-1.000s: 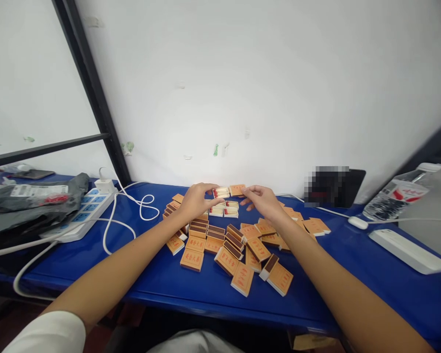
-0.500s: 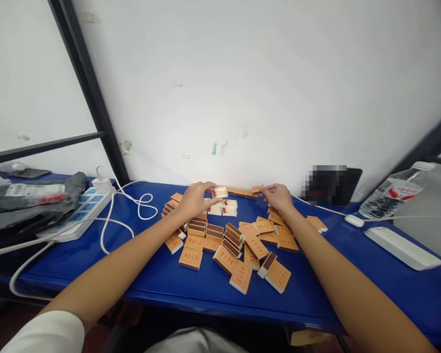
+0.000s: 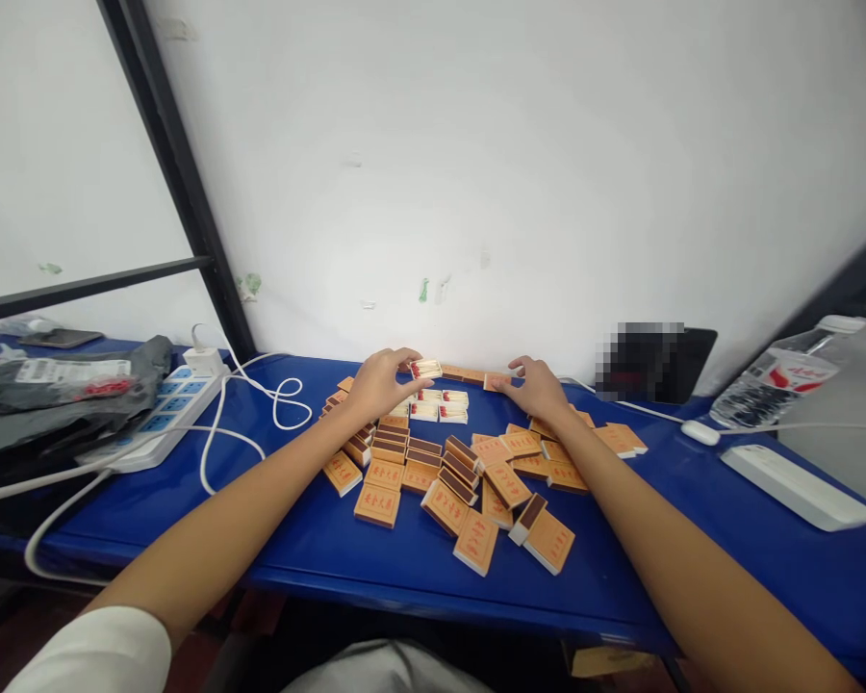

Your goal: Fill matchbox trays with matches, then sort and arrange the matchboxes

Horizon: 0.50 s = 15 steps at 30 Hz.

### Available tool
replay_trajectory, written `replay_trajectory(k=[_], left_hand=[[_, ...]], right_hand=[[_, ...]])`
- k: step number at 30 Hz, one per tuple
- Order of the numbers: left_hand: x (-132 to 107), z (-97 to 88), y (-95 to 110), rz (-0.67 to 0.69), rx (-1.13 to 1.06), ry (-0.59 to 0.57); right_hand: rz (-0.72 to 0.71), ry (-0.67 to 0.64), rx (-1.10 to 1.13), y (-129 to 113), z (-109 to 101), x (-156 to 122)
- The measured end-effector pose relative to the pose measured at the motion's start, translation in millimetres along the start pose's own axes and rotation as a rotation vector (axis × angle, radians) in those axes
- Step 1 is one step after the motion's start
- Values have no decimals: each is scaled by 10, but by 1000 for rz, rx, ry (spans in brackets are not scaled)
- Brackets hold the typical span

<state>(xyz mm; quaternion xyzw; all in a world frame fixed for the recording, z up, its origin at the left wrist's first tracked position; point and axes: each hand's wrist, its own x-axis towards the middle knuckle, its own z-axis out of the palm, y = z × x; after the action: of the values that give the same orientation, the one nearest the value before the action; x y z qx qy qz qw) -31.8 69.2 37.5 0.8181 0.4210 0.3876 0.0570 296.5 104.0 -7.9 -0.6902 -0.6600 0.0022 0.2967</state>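
Note:
My left hand [image 3: 384, 383] pinches a white matchbox tray [image 3: 425, 370] of red-tipped matches, held tilted above the table. Below it, more filled match trays [image 3: 439, 408] sit side by side on the blue surface. Against the wall runs a row of orange matchbox sleeves [image 3: 463, 374]. At that row's right end lies one sleeve [image 3: 496, 382]; the thumb of my right hand [image 3: 538, 387] is at its edge, the other fingers apart from it. A loose pile of closed matchboxes [image 3: 505, 485] spreads in front of both hands.
On the left lie a white power strip [image 3: 165, 409], looping white cables [image 3: 206, 462] and a grey plastic bag [image 3: 64, 390]. To the right are a dark tablet-like object [image 3: 682, 366], a clear bottle [image 3: 779, 375] and a white bar-shaped device [image 3: 794, 488].
My right hand has set its sleeve down at the row's right end and loosened its fingers. My left hand has shifted slightly left and up with the tray of matches.

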Motion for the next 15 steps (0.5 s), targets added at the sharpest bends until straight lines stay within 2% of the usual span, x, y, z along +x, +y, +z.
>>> replay_trajectory(k=[2,5,11,15], left_hand=[[5,-2,-17,0,7,4],[8,-7,-27,-3,11,8],[15,-22,-55,3,26,18],[20,-39,-85,1,57,26]], right_hand=[[-90,-24,-56,-6,20,-9],[-139,-55,-89,-26,19,-10],[-164,-93,36,-48,-84,15],[-107,-93,53,-12,-161,38]])
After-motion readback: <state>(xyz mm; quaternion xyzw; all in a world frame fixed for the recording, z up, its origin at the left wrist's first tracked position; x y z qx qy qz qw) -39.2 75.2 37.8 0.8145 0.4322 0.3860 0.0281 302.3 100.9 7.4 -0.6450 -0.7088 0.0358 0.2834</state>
